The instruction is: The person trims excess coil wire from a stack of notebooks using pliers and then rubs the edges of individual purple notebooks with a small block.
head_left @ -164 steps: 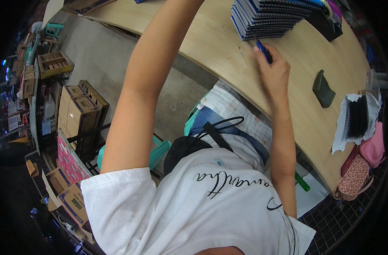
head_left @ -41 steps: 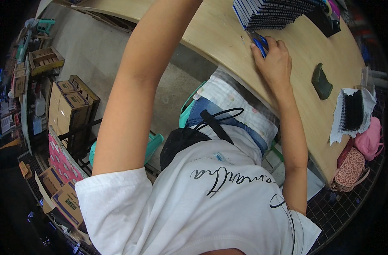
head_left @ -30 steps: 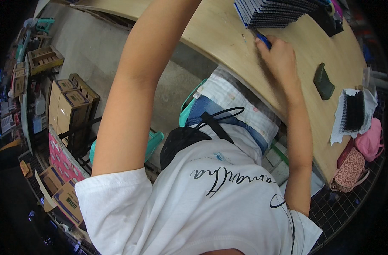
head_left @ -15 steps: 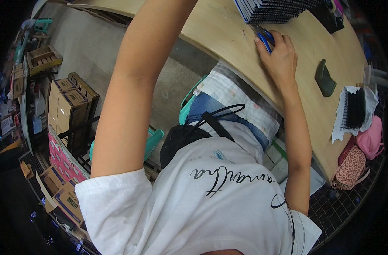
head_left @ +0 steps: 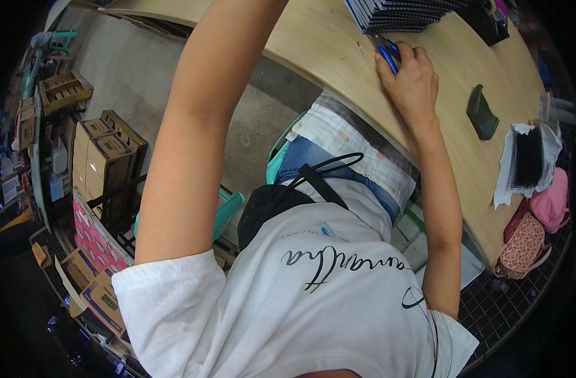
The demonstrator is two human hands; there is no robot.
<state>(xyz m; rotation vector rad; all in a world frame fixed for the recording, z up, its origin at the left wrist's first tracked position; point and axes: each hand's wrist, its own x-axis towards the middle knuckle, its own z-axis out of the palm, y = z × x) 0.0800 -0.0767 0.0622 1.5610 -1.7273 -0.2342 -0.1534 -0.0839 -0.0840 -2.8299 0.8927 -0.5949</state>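
Gripping blue-handled pliers, right hand beside spiral-notebook stack, cut off above; tip contact unclear. Left hand out of frame, can't tell its state.

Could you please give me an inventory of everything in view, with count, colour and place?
Pliers: one, blue-handled, in the right hand, tip near the notebooks
Notebooks: one stack, blue with black spirals, table's far side
Table: one, pale wood, top to right
Green piece: one, dark green, on the table
Black bundle: one, black, on white wrap, table's right edge
Patterned bag: one, pink, table's lower right corner
Boxes: several, brown, left
Crate: one, wooden, upper left
Lap cloth: one, white, over the lap
Far-left items: too small to count
Left arm: one, bare, hand out of view
Right hand: one, bare, holding the pliers
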